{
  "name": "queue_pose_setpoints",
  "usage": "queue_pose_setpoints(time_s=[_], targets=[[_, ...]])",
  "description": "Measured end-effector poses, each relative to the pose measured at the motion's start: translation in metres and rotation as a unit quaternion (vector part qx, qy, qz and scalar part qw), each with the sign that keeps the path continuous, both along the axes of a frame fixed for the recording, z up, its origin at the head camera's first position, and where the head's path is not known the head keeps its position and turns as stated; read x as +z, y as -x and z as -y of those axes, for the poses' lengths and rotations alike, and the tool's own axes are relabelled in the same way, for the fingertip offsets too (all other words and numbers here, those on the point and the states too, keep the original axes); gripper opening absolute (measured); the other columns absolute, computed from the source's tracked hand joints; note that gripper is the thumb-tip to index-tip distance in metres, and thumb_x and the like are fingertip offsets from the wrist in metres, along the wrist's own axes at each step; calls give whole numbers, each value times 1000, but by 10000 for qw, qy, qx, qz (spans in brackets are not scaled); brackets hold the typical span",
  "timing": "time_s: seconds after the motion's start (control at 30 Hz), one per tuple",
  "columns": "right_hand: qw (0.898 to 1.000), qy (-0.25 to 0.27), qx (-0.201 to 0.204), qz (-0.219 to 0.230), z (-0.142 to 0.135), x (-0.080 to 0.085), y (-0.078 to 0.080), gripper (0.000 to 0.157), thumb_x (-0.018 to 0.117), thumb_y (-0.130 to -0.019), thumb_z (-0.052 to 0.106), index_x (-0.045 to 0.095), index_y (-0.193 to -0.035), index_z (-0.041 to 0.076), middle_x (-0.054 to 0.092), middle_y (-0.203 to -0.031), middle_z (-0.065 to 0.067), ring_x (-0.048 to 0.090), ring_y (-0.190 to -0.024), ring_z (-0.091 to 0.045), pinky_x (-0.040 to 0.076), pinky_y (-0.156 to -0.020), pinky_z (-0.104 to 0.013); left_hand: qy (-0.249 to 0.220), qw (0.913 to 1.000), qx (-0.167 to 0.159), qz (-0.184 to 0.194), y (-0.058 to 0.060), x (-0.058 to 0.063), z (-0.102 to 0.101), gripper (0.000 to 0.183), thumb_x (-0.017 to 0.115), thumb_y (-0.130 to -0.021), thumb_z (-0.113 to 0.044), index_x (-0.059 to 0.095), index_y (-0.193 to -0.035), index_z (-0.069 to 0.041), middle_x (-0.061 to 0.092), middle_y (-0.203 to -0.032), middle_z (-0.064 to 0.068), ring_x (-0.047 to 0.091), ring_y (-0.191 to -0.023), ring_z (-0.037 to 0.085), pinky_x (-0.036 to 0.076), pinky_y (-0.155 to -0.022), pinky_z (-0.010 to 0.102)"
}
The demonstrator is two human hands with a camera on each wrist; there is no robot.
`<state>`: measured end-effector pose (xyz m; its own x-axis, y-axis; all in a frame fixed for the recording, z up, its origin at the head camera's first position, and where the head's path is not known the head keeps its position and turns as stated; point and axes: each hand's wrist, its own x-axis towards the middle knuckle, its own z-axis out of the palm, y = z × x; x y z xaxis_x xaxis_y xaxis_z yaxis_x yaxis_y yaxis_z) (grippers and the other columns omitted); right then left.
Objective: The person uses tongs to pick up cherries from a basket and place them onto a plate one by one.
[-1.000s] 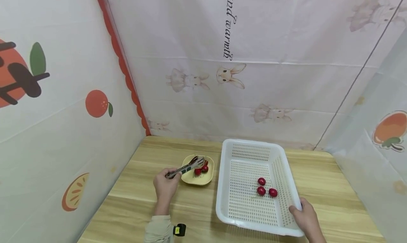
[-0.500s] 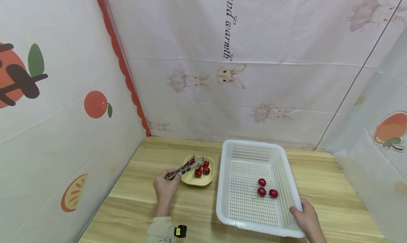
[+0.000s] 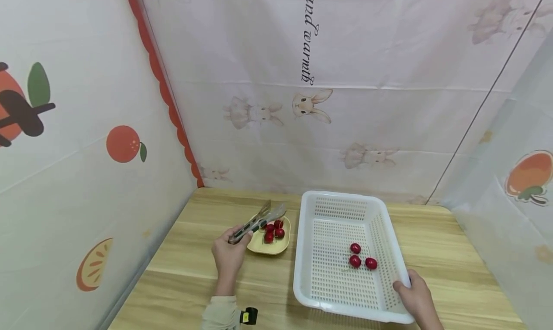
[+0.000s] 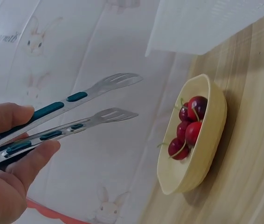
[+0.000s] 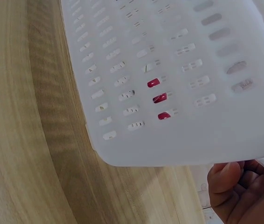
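My left hand [image 3: 229, 255] pinches metal tongs [image 3: 258, 226] with dark green grip pads, thumb on one arm and fingers on the other. In the left wrist view the tongs [image 4: 76, 114] have their tips apart, with nothing between them. Their tips hang above the far part of a small yellow bowl [image 3: 276, 248]. Several red cherries [image 4: 186, 127] with thin stems lie together in that bowl. My right hand [image 3: 415, 294] grips the near right rim of a white slotted plastic basket [image 3: 307, 267], thumb over the inside. Three cherries [image 3: 355, 261] lie on the basket's floor.
Both containers are on a wooden table [image 3: 173, 272], the bowl left of the basket. Printed cloth walls [image 3: 259, 157] stand close behind and on both sides. In the right wrist view, red cherries show through slots in the basket wall [image 5: 136, 144].
The left hand has raised the tongs from among the cherries to above the bowl, uncovering more of the fruit. The right hand keeps its grip on the basket, which stays put.
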<state>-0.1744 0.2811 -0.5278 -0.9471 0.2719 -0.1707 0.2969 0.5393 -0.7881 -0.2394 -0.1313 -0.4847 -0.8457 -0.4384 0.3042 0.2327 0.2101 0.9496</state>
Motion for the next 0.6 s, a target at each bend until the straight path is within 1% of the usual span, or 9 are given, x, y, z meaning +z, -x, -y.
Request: queue_pose_setpoints(time_s=[0.1,0.27,0.33,0.47,0.6], targets=[[10000,35,-42,-7,1,-1,0,46,52,-84,4,38,-122,-17,53,-103,-34,60,-82,-35,51,-66,-43,-24,9999,-122,-80,1,-1,-3,28,78,-73,-3,70,-98,3,67,-96,18,66,-80,24,51,-59,20],[9999,81,-53,-30,2,-2,1,45,52,-84,4,38,-122,-17,52,-104,-34,60,-83,-37,52,-66,-43,-23,9994,-287,-168,1,4,-10,28,76,-74,0,69,-102,3,67,-96,18,66,-83,26,52,-62,22],[9999,93,-66,6,2,-2,1,45,52,-84,4,38,-122,-17,52,-104,-34,60,-84,-38,52,-67,-43,-105,9992,-363,-147,0,6,-15,29,75,-74,1,68,-102,3,66,-97,19,65,-84,27,52,-63,22],[9999,85,-62,53,1,-2,1,45,52,-84,4,38,-122,-17,53,-103,-33,60,-83,-36,52,-67,-43,-361,9975,-610,22,-2,7,-26,31,76,-74,1,68,-104,4,66,-99,20,65,-84,26,52,-63,22],[10000,84,-47,15,0,-3,0,44,52,-85,4,39,-121,-17,54,-102,-32,60,-82,-35,52,-66,-42,-775,9924,-938,153,-4,6,-35,32,76,-75,0,67,-104,5,65,-98,21,66,-79,23,52,-61,21]])
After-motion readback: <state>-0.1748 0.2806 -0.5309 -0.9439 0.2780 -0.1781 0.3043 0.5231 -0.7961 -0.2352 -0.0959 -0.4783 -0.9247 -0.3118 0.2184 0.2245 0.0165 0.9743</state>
